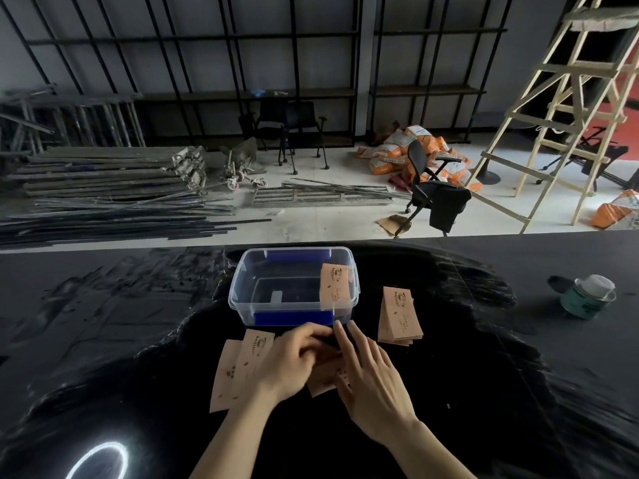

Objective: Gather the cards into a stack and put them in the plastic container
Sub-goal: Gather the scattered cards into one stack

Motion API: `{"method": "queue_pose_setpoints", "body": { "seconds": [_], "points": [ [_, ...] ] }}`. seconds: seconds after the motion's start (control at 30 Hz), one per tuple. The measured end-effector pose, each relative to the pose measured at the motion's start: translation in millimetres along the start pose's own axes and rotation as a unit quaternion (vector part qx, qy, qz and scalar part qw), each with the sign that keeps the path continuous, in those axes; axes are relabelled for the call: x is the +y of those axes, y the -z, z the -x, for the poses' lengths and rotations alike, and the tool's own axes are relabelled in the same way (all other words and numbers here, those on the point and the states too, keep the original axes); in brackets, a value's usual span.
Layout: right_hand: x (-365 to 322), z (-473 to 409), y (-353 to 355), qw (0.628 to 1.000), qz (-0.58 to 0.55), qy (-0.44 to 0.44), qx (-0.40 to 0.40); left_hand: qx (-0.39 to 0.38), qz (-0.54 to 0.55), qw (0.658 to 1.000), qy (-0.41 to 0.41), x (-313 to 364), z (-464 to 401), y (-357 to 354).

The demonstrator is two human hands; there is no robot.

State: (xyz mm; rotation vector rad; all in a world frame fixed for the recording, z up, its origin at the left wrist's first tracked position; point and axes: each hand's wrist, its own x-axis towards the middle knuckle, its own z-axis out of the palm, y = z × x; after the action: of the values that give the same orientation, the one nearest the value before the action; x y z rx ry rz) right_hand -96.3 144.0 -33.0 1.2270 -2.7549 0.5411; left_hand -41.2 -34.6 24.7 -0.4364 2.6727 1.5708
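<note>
A clear plastic container (238, 288) with blue latches stands on the black table, just beyond my hands. One tan card (333, 285) leans inside it against the right wall. A small pile of tan cards (397, 318) lies to the right of the container. Two overlapping cards (238, 368) lie at the left under my left wrist. My left hand (290, 361) and my right hand (370, 382) meet over a few cards (323, 378) on the table, fingers pressing and pinching them. Most of those cards are hidden by the hands.
A green tin with a pale lid (587, 297) stands at the table's right. A bright ring of light (98, 461) reflects on the table at the lower left. Beyond the table edge are metal poles, chairs, orange sacks and a wooden ladder (553, 108).
</note>
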Motion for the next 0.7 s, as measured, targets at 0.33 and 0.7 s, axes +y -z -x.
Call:
{"method": "queue_pose_setpoints", "body": {
  "seconds": [0.33,0.7],
  "points": [
    [-6,-21,-5,0.997,0.071,0.024,0.007,0.311,-0.268,0.899,0.152,-49,21,20],
    [-17,-35,-16,0.995,0.095,0.034,0.016,0.198,-0.087,0.976,0.031,-55,16,36]
  ]
}}
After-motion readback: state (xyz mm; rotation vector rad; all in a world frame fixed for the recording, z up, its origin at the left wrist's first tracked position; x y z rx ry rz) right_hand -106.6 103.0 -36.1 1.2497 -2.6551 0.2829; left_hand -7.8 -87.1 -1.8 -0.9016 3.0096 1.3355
